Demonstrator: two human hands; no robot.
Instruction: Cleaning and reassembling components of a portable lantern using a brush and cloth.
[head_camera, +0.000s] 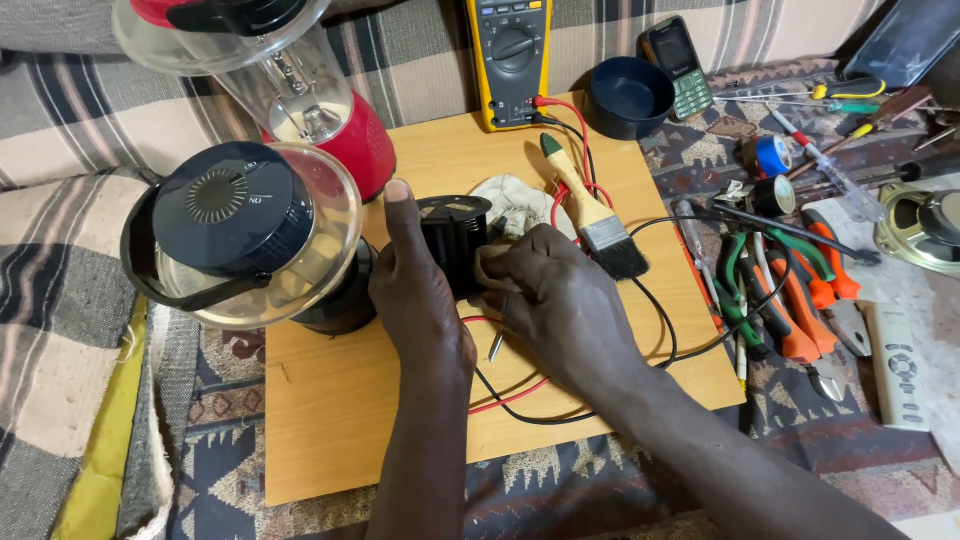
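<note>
Black plastic part (455, 240) (ribbed) between both hands

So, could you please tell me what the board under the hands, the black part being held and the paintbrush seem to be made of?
The board looks like smooth pale wood or laminate, with faint grain. The black part, held by the left hand and right hand, looks like matte moulded plastic with ribs. The paintbrush seems to have a wooden handle, a metal ferrule and dark bristles.
</note>
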